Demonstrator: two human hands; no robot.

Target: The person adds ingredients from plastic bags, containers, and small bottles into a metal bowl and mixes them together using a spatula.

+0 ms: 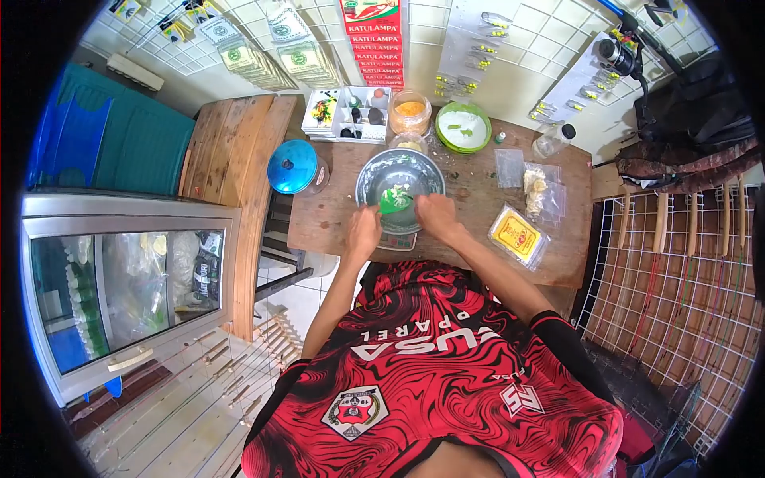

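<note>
A metal bowl (pixel 368 171) stands on a small scale (pixel 398 240) at the front of the wooden table. Inside it lies a green spatula (pixel 390 205) with pale crumbly bits on it, and whitish smears coat the bowl's wall. My right hand (pixel 437 215) is closed in a fist at the bowl's right rim, seemingly round the spatula's handle, which it hides. At the left rim, my left hand (pixel 364 229) has its fingers closed on the bowl's edge.
Behind the bowl are a jar of orange crumbs (pixel 410 111) and a green bowl of white powder (pixel 484 135). A blue-lidded tub (pixel 292 166) stands left. To the right lie a yellow-labelled packet (pixel 518 234), plastic bags (pixel 550 199) and a clear jar (pixel 554 142).
</note>
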